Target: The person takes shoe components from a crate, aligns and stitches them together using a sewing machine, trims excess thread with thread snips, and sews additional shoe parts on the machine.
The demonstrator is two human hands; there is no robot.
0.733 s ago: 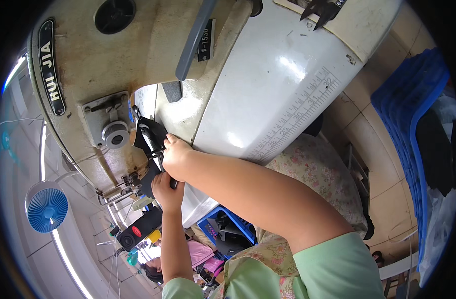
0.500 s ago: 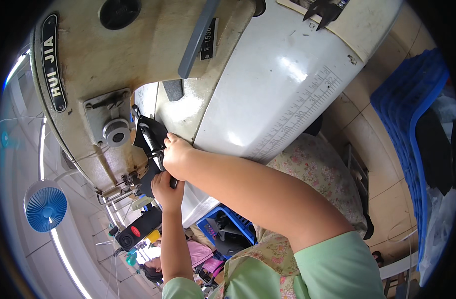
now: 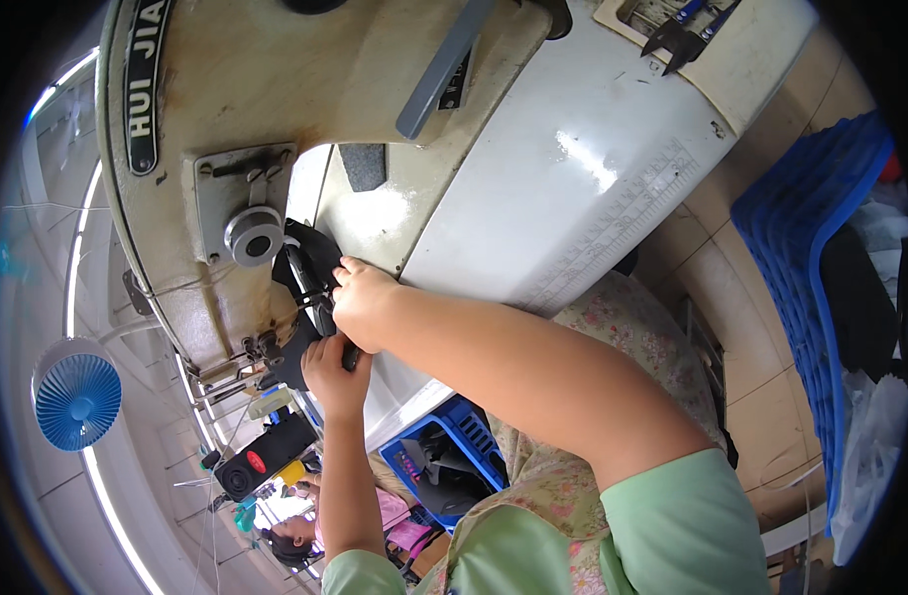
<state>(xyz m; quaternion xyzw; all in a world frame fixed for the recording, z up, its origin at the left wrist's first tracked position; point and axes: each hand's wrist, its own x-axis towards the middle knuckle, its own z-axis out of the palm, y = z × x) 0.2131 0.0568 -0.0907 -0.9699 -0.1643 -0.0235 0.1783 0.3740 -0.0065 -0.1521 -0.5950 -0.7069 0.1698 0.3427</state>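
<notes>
A piece of black material lies beneath the head of a beige sewing machine, around its needle area. My left hand grips the near edge of it, fingers closed round a dark end. Just beyond, my right hand rests against the same piece beside the presser area, its fingers bent and partly hidden. Whether those fingers pinch the material I cannot make out. The machine's lower parts cover much of the black piece.
Scissors or snips with dark blades lie in a tray at the table's far right. A blue crate stands right, a blue basket below the table. A blue fan is at left. Another person sits beyond.
The view has shifted, so the machine sits slightly further right and higher. Both hands stay at the black material with little visible movement.
</notes>
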